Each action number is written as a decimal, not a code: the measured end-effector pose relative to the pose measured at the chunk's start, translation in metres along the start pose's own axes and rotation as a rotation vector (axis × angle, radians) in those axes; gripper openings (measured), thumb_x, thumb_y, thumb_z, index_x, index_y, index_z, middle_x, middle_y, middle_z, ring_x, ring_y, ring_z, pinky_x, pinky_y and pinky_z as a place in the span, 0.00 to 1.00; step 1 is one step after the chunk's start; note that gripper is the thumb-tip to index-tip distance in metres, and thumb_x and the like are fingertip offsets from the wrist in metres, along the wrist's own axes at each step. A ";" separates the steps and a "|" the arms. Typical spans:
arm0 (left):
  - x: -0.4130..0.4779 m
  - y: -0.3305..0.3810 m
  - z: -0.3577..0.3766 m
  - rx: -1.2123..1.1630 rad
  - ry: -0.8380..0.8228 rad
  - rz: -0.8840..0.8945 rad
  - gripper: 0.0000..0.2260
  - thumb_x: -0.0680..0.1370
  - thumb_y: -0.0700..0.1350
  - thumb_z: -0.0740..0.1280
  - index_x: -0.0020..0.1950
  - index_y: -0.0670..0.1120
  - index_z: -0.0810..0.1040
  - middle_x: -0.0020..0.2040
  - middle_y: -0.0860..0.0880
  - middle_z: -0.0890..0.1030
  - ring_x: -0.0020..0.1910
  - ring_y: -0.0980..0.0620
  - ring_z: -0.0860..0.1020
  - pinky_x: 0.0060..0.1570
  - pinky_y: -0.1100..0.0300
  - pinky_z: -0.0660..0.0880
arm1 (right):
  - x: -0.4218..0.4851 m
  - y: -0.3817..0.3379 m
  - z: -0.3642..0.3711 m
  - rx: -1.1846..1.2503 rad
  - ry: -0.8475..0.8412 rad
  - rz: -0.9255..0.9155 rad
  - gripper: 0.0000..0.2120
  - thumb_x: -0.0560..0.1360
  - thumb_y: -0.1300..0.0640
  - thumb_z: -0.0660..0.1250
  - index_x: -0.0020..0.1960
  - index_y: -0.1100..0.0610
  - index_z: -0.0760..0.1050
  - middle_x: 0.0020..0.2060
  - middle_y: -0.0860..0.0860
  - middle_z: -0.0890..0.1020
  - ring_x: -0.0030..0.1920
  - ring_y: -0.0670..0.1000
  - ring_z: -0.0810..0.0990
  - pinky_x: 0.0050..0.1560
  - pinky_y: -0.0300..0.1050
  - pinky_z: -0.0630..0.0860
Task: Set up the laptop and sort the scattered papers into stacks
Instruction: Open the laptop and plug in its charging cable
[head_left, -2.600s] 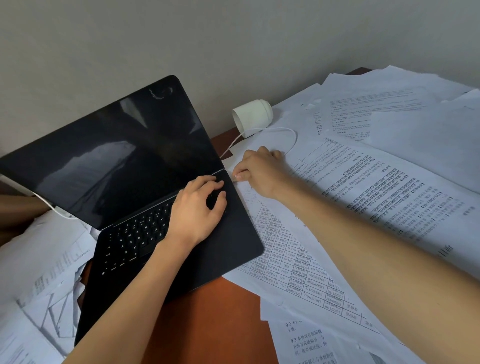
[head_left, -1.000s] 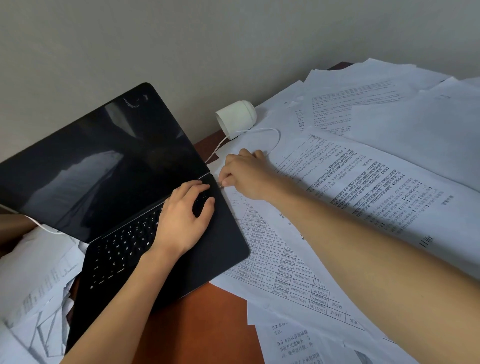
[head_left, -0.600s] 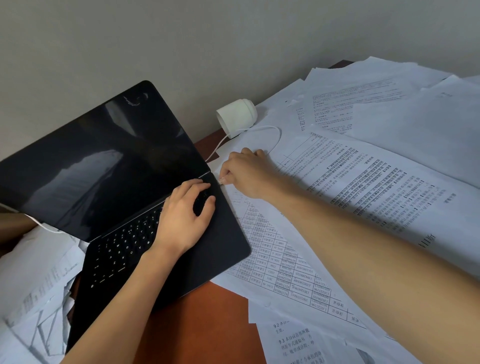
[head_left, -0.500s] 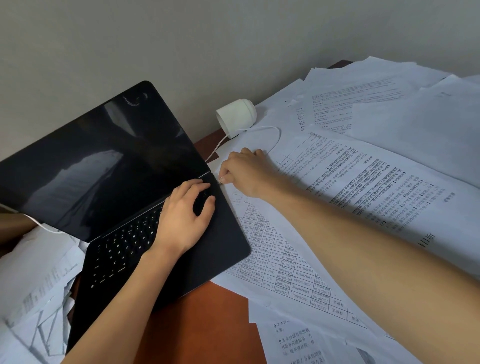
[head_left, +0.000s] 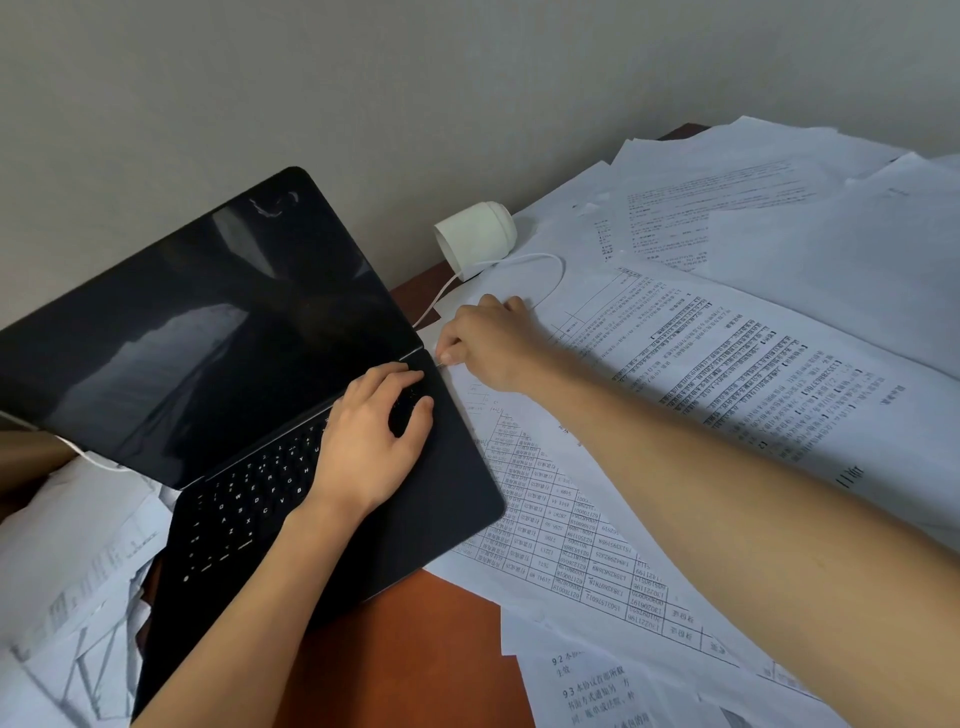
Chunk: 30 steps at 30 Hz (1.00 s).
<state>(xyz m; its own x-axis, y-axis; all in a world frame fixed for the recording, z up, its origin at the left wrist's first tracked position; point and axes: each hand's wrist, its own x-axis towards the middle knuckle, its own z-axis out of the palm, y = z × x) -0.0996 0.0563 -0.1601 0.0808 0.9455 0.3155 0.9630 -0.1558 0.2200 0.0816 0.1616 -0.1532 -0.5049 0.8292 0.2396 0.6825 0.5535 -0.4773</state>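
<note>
**Plugging in the laptop before the papers get sorted**

The laptop (head_left: 218, 353) stands open with its screen dark, toward the table's (head_left: 415, 649) back edge on the left and angled to the wall. The left hand (head_left: 374, 441) rests flat on the keyboard's right end, its fingers (head_left: 400, 371) loosely bent and holding nothing. It is most likely there to steady the base against a sideways push.

The right hand (head_left: 493, 348) pinches the end of the white cable (head_left: 545, 260) between thumb and forefinger, right at the laptop's right edge near the hinge (whether the plug is seated I cannot tell). The cable loops back to a white charger (head_left: 475, 236) lying by the wall.

The papers (head_left: 779, 364) are unsorted, spread over the table's right side and heaped at its left front corner.
</note>
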 end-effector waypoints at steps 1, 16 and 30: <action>0.000 0.000 0.000 0.000 0.000 0.001 0.27 0.80 0.63 0.55 0.71 0.50 0.78 0.71 0.53 0.76 0.72 0.52 0.71 0.72 0.49 0.68 | 0.000 0.000 0.000 -0.002 -0.004 -0.003 0.11 0.84 0.54 0.62 0.59 0.45 0.82 0.56 0.46 0.80 0.62 0.52 0.70 0.58 0.51 0.59; 0.000 0.000 0.000 0.000 0.002 0.004 0.26 0.80 0.62 0.56 0.71 0.50 0.78 0.71 0.53 0.76 0.72 0.51 0.71 0.72 0.47 0.69 | 0.004 0.000 0.004 0.004 -0.006 -0.053 0.10 0.83 0.54 0.64 0.58 0.51 0.83 0.57 0.49 0.79 0.61 0.53 0.72 0.59 0.48 0.62; -0.001 0.001 0.000 -0.012 0.010 -0.003 0.27 0.79 0.62 0.56 0.70 0.49 0.79 0.71 0.53 0.76 0.72 0.51 0.72 0.72 0.50 0.68 | -0.007 0.002 -0.003 0.380 -0.007 0.037 0.14 0.77 0.70 0.64 0.58 0.59 0.81 0.48 0.53 0.80 0.47 0.50 0.81 0.48 0.42 0.78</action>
<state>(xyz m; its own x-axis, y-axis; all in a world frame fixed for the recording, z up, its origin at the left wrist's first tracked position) -0.0983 0.0555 -0.1597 0.0751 0.9429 0.3244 0.9600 -0.1563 0.2322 0.0884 0.1569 -0.1537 -0.4881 0.8468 0.2116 0.4564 0.4543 -0.7651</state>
